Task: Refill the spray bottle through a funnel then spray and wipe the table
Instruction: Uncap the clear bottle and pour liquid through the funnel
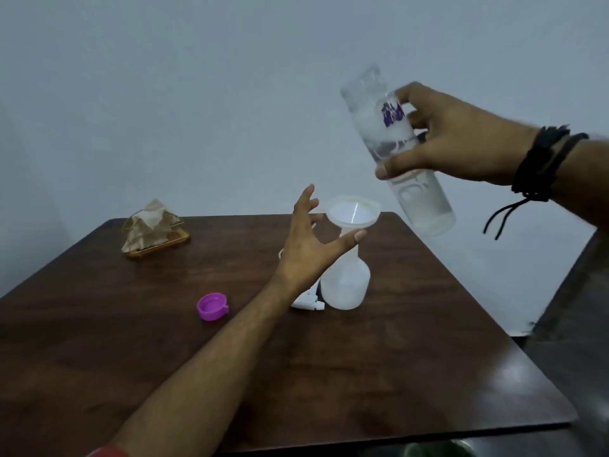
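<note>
Water bottle (395,150), clear plastic with a purple mark on its label, is hanging in the air at the right of the scene, above and to the right of the funnel (353,212). The right hand (461,140) is gripping it around the middle, thumb curled across the near side and fingers wrapped behind, with black cords (540,163) circling the wrist. The bottle is tilting, its upper end leaning left and far, its lower end pointing near and right; it is blurred, so which end carries the mouth I cannot tell. Some clear liquid is showing in the lower part.

White funnel is sitting upright in the neck of the translucent spray bottle (345,285), which is standing on the dark wooden table (395,374) a little right of centre. The left hand (309,245) is reaching in from the near left, fingers spread and relaxed, thumb stretching across just under the funnel's rim. Whether the thumb is touching the neck is unclear; the hand is holding nothing.

White spray head (308,301) is lying on the table just left of the spray bottle's base, partly hidden by the left wrist. Purple cap (212,306) is lying open side up further left, well apart from the bottle. Napkin holder (155,229) with folded paper is standing at the far left of the table.
</note>
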Tool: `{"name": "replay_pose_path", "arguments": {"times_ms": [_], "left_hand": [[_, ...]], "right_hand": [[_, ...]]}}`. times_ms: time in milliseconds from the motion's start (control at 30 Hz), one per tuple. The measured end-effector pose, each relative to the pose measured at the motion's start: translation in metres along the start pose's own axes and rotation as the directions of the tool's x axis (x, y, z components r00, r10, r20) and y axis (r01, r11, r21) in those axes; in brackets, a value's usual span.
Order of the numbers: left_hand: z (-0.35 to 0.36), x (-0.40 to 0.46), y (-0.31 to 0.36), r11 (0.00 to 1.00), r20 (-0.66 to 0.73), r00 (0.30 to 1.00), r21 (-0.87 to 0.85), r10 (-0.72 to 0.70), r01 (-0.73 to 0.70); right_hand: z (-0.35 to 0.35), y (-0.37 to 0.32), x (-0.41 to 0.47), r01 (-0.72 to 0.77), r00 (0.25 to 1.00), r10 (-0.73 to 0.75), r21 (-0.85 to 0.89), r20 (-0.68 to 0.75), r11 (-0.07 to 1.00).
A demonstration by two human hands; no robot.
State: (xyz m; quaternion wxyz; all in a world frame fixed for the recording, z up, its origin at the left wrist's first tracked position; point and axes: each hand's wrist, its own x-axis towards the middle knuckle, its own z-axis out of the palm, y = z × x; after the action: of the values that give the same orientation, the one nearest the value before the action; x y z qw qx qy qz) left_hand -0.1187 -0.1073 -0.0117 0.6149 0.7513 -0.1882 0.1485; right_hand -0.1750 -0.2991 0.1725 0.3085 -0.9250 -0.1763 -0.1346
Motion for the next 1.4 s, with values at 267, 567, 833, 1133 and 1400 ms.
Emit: {"name": "replay_pose_path", "arguments": {"times_ms": [267,567,833,1133,1400], "left_hand": [[0.006,0.025,-0.009,0.999,0.112,0.993,-0.004,-0.037,0.037],[-0.001,0.032,-0.015,1.0,0.176,0.984,-0.009,-0.019,0.021],[0.001,0.026,-0.013,1.0,0.152,0.988,0.001,-0.007,0.007],[0.006,0.025,-0.004,0.999,0.113,0.993,0.025,0.016,-0.019],[0.006,0.025,-0.003,1.0,0.1,0.995,0.015,0.015,-0.017]], "right_hand": [[-0.006,0.054,0.008,-0.126,0.981,0.16,-0.264,0.11,0.956],[0.003,0.073,0.024,-0.101,0.949,0.209,-0.402,0.235,0.91],[0.004,0.076,0.03,-0.069,0.928,0.237,-0.49,0.289,0.869],[0.0,0.075,0.029,-0.091,0.913,0.297,-0.568,0.281,0.818],[-0.006,0.067,0.029,-0.083,0.917,0.296,-0.595,0.269,0.799]]}}
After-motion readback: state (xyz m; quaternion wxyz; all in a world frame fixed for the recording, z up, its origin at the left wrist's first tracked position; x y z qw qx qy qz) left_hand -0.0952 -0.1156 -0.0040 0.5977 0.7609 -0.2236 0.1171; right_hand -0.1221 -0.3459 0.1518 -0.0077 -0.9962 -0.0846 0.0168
